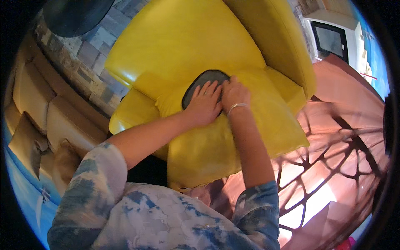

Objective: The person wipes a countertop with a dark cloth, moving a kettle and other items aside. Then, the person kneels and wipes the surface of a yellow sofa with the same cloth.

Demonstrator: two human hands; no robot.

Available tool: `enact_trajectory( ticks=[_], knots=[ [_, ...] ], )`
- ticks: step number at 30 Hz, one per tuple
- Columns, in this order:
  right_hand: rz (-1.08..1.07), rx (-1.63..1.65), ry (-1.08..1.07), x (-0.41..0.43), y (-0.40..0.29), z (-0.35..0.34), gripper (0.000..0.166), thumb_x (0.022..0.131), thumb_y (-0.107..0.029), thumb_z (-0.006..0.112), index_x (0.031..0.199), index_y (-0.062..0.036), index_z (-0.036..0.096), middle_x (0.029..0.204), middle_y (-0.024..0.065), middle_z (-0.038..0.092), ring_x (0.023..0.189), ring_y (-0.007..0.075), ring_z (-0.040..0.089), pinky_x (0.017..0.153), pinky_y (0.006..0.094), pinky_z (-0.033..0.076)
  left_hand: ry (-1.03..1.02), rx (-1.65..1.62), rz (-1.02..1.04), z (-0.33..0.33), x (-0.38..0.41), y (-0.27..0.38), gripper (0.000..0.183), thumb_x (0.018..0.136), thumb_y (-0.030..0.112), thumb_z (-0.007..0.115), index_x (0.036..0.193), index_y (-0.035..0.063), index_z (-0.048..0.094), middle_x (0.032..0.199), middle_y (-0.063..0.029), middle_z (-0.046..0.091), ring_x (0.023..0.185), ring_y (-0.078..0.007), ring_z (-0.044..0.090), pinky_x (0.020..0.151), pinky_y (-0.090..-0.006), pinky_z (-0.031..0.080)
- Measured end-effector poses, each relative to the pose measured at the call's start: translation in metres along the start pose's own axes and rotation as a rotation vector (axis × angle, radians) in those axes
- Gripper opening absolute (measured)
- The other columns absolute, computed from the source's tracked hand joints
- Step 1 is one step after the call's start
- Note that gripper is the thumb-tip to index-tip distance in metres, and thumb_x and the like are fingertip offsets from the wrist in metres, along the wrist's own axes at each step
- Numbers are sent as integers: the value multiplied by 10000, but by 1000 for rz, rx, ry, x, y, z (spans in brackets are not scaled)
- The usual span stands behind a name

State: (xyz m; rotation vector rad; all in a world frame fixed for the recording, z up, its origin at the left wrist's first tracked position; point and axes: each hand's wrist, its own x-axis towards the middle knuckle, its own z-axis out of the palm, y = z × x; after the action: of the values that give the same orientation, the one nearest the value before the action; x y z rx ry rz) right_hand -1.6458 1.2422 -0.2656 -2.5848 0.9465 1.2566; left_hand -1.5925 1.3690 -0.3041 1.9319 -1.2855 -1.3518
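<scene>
A dark grey pad with rounded corners and a darker rim lies on a yellow, leather-like upholstered seat. My left hand rests flat on the pad with its fingers spread, and a ring shows on one finger. At the pad's right rim, my right hand has its fingers curled, touching my left hand or nearly so. Its fingertips are partly hidden, so I cannot tell whether they grip the rim. A light bangle circles my right wrist. Under my forearms, a yellow flap hangs towards me with a rough lower edge.
On the left stands a brown sofa with cushions. A dark round object is at the upper left, over the patchwork-patterned floor. Pink-brown fabric spreads to the right, crossed by branching dark shadows or bars; a white cabinet-like unit stands behind.
</scene>
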Motion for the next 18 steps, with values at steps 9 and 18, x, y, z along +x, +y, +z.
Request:
enact_trajectory(
  ticks=[9,18],
  knots=[
    [-9,178,132,-67,47,11,261,917,-132,524,1167,-99,591,1121,147,578,929,340,661,775,461,553,-11,142,108,19,-18,58,693,978,375,464,1519,-1,252,1584,-226,214,1483,-402,150,1193,-552,93],
    [339,166,300,-83,86,13,214,882,-136,580,1086,-78,609,1090,155,575,906,366,656,738,478,548,-69,119,339,30,44,80,658,978,398,459,1510,40,310,1589,-202,234,1486,-372,169,1182,-576,119]
  ],
)
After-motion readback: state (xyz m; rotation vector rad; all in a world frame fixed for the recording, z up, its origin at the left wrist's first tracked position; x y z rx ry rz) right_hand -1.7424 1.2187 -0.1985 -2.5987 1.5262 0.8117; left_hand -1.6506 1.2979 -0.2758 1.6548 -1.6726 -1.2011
